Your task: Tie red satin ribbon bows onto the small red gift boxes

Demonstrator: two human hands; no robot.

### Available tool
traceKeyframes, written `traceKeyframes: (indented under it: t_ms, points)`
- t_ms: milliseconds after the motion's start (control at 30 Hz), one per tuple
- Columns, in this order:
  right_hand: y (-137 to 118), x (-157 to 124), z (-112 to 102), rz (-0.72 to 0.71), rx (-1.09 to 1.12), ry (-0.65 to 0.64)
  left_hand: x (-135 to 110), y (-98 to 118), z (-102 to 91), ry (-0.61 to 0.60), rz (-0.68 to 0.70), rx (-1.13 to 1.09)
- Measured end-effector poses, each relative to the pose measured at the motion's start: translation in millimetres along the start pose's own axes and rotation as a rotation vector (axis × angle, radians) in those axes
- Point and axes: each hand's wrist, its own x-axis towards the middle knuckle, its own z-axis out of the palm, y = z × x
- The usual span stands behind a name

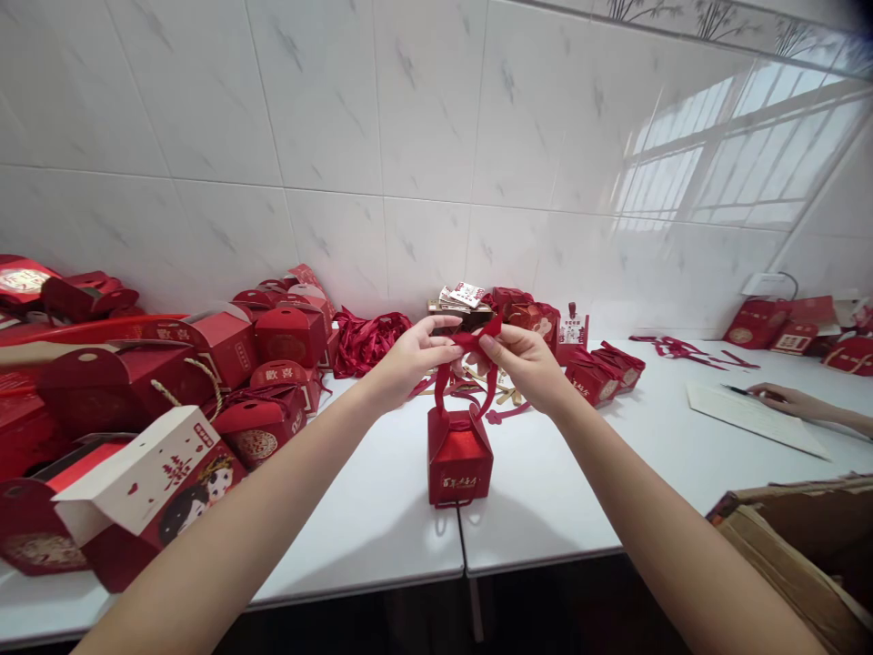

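Observation:
A small red gift box (459,458) stands upright on the white table (382,509), near the seam between two tabletops. A red ribbon (470,343) rises from its top as two strands. My left hand (416,355) and my right hand (522,357) meet above the box. Each pinches one end of the ribbon with closed fingers, and the two hands almost touch.
A heap of red and white gift boxes (156,409) fills the left side. Loose red ribbons (368,341) and more boxes (600,373) lie by the tiled wall. Another person's hand (784,398) rests on paper (757,418) at the right. A cardboard box (805,546) sits at the lower right.

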Motion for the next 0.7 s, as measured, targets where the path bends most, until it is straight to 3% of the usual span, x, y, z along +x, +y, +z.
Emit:
traceKeyframes:
  t_ms: [167, 267, 367, 433, 500, 600, 700]
  points:
    - [6, -1, -13, -0.427, -0.576, -0.179, 0, -1, -5.2, 0.035, -0.128, -0.186]
    - [7, -1, -17, -0.63, -0.913, -0.167, 0, 0, -6.2, 0.039, -0.122, -0.188]
    - [5, -1, -17, -0.728, -1.107, -0.109, -1, 1, -4.8, 0.042, -0.103, -0.17]
    - [4, -3, -14, -0.74, -1.134, -0.065, -2, 0, -2.6, 0.05, -0.036, -0.085]
    - [4, -5, -10, -0.703, -1.077, 0.022, -5, -2, -0.6, 0.105, 0.128, 0.147]
    - [9, -13, -7, -0.554, -0.894, 0.267, -11, -8, -3.1, 0.306, 0.44, 0.652]
    - [22, -34, -18, -0.324, -0.804, 0.522, -27, -19, -19.0, 0.495, 0.537, 0.957]
